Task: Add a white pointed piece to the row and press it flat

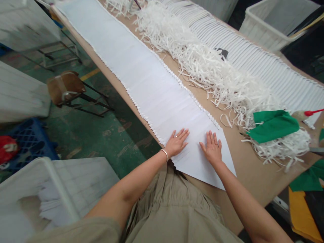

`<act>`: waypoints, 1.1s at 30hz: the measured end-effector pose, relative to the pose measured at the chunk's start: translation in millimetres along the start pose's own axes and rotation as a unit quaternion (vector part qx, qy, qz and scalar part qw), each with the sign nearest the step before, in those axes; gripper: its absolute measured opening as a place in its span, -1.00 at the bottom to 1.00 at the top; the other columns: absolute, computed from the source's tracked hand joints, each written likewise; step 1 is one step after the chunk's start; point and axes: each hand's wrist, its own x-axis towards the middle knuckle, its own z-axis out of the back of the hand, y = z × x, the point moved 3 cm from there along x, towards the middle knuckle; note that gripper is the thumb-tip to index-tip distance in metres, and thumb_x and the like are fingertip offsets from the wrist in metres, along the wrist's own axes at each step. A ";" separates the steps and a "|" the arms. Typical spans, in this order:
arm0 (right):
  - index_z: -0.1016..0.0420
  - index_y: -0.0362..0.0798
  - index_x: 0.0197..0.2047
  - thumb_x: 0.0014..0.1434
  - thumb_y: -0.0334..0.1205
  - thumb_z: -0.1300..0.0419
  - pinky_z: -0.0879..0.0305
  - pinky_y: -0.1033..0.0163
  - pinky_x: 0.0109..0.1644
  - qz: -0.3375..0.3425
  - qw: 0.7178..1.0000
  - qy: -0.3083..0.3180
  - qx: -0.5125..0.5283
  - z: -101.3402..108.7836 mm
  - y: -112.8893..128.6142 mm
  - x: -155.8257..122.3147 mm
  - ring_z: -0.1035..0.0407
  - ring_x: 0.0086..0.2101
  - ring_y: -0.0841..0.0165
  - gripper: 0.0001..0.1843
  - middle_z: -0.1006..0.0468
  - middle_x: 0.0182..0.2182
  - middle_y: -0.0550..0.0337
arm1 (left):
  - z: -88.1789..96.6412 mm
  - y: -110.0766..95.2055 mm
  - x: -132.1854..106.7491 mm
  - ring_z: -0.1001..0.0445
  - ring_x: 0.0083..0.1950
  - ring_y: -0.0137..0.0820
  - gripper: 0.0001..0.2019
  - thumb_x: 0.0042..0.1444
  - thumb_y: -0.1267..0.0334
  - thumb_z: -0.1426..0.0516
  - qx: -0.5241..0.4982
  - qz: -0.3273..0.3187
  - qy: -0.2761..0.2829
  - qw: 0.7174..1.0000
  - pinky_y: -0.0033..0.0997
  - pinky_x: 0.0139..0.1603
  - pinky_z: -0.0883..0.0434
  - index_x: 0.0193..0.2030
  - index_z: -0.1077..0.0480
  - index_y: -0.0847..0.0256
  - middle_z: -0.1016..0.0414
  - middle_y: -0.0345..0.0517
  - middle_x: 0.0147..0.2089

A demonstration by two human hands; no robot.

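Note:
A long band of overlapped white paper sheets [141, 74] runs along the near side of a brown table [253, 175]. My left hand [177, 143] lies flat on the band's near end, fingers stretched out, with a thin bracelet at the wrist. My right hand [212, 149] lies flat beside it on the same sheets, fingers together and extended. Neither hand holds anything.
A heap of white paper strips [215, 71] runs down the table's middle, with a second band of ribbed white sheets [265, 67] beyond. A green cloth [274, 125] lies on the strips. White bins [270, 23] [50, 189], a brown stool [66, 87] and a blue crate [27, 141] stand around.

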 end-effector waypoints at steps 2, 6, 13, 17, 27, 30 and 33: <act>0.29 -0.09 0.55 0.42 0.19 0.23 0.11 -0.29 0.47 -0.003 1.000 -0.005 -0.003 6.3 -5.2 0.1 0.26 0.48 0.10 -0.19 0.09 0.52 0.01 | 12.1 26.1 -18.3 0.12 0.60 -0.25 -0.43 0.45 0.09 0.16 -0.008 0.090 -0.030 0.995 0.16 0.56 0.05 0.54 0.06 0.13 0.01 -0.07 0.57; 0.33 -0.08 0.55 0.43 0.18 0.21 0.11 -0.29 0.47 0.013 1.000 -0.002 -0.014 8.5 -7.2 0.3 0.29 0.48 0.12 -0.19 0.11 0.52 0.03 | 26.3 70.7 -76.8 0.02 0.58 -0.18 -0.48 0.41 0.25 0.11 -0.013 0.243 -0.093 0.965 0.13 0.52 -0.09 0.48 -0.09 0.20 -0.10 0.04 0.54; 0.20 -0.05 0.54 0.41 0.19 0.16 0.18 -0.30 0.47 0.089 0.996 0.001 -0.003 1.7 39.4 13.9 0.28 0.48 0.04 -0.20 0.13 0.53 0.04 | 3.5 40.7 -111.3 -0.05 0.56 -0.26 -0.56 0.38 0.32 0.07 -0.045 0.182 -0.101 0.977 0.00 0.51 -0.19 0.34 -0.30 0.17 -0.25 0.02 0.47; 0.21 -0.07 0.55 0.39 0.23 0.16 0.19 -0.32 0.46 0.095 0.995 0.014 0.010 -1.4 58.5 29.4 0.30 0.48 0.01 -0.16 0.14 0.53 -0.02 | -6.1 26.7 -99.2 -0.12 0.52 -0.23 -0.59 0.35 0.26 -0.03 -0.045 0.194 -0.111 0.974 -0.05 0.51 -0.20 0.30 -0.33 0.20 -0.21 0.03 0.49; 0.24 -0.13 0.54 0.35 0.31 0.12 0.14 -0.34 0.43 0.092 0.996 0.016 0.001 -10.2 63.0 42.9 0.27 0.47 -0.02 -0.06 0.14 0.52 -0.13 | -11.8 28.3 -95.7 -0.19 0.47 -0.12 -0.48 0.28 0.09 -0.15 -0.038 0.213 -0.109 0.970 0.04 0.48 -0.19 0.34 -0.25 0.15 -0.22 0.05 0.48; 0.22 -0.13 0.54 0.36 0.31 0.13 0.12 -0.33 0.43 0.089 0.996 0.018 -0.009 -10.0 63.5 42.2 0.26 0.47 0.00 -0.07 0.14 0.52 -0.10 | -14.1 28.3 -98.0 -0.15 0.50 -0.12 -0.48 0.31 0.07 -0.11 -0.027 0.200 -0.104 0.974 0.03 0.49 -0.17 0.35 -0.24 0.19 -0.18 0.08 0.50; 0.23 -0.13 0.54 0.36 0.30 0.14 0.11 -0.32 0.43 0.089 0.996 0.019 -0.015 -9.2 64.5 42.1 0.25 0.47 0.00 -0.08 0.14 0.52 -0.10 | -17.1 28.1 -99.8 -0.07 0.54 -0.12 -0.46 0.34 0.06 -0.07 -0.018 0.185 -0.098 0.978 0.04 0.51 -0.14 0.38 -0.21 0.21 -0.13 0.11 0.52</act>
